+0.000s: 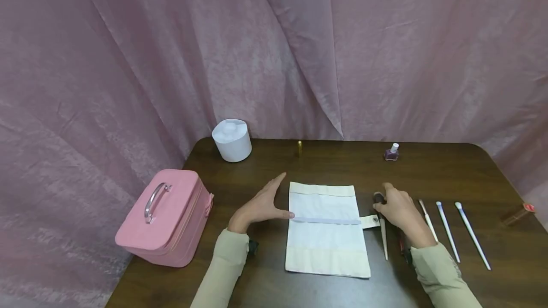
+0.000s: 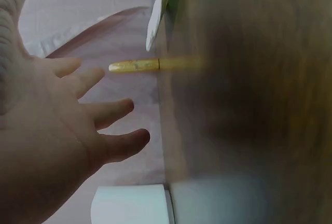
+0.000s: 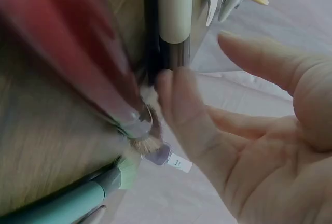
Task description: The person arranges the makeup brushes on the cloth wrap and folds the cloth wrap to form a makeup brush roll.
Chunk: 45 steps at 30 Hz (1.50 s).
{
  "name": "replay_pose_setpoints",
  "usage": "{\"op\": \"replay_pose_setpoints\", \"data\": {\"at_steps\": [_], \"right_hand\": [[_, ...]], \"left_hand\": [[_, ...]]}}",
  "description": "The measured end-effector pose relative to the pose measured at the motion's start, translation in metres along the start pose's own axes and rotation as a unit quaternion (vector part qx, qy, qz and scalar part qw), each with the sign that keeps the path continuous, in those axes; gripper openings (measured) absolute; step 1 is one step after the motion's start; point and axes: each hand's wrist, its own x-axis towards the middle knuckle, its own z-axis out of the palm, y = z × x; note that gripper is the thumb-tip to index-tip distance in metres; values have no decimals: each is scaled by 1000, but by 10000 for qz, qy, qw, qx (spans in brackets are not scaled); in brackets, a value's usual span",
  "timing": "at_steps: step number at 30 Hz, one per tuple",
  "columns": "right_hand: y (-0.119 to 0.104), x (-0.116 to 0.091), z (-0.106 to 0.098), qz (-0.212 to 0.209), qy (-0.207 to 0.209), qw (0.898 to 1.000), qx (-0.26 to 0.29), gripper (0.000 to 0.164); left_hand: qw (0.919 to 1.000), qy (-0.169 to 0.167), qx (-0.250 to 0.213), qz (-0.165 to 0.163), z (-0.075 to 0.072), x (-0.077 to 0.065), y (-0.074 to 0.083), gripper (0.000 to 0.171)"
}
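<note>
A white fabric brush roll (image 1: 325,241) lies unfolded on the table, its snap strap (image 1: 370,221) out to the right. My left hand (image 1: 263,206) is at its left edge, fingers spread and thumb tip right at the cloth. My right hand (image 1: 400,210) reaches over a makeup brush (image 1: 383,239) with a pale handle and dark head. In the right wrist view, the fingertips are right at this brush's dark ferrule (image 3: 176,54), and the thumb stands apart from it. A red-handled brush (image 3: 78,37) lies beside it, mostly hidden under my right wrist in the head view.
Several slim brushes, one white-handled (image 1: 473,236), lie to the right, near a brown tube (image 1: 518,214). A pink case (image 1: 164,222) stands at left. Along the back are a white tissue roll (image 1: 233,144), a gold tube (image 1: 299,148) and a nail polish bottle (image 1: 391,154).
</note>
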Motion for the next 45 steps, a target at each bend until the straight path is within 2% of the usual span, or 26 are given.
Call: {"op": "replay_pose_setpoints", "data": {"at_steps": [4,10,20,26,30,33,39,45], "right_hand": [[-1,-2,1,56,-59,9999,-126,68],[-1,-3,0,50,-160,9997,-175,67],[-4,-3,-1,106,-251,9995,-133,51],[-1,-3,-5,5,-147,9997,-170,41],[1,-5,-7,-13,-3,9999,-120,32],[3,-6,-11,-14,169,9999,-11,28],[1,-7,-21,37,510,9979,398,45],[-5,-5,-28,-137,960,9932,639,45]], "left_hand": [[9996,-248,-27,98,8,0,4,117],[9978,-585,296,-69,19,0,10,113],[9923,-919,829,-10,23,-1,11,105],[9886,-1012,1103,-157,25,0,12,104],[9850,-1078,1317,-271,27,1,10,106],[9848,-1106,1306,-311,27,2,7,106],[9888,-1105,956,-313,25,4,3,106],[9903,-1026,869,-358,26,5,-2,107]]}}
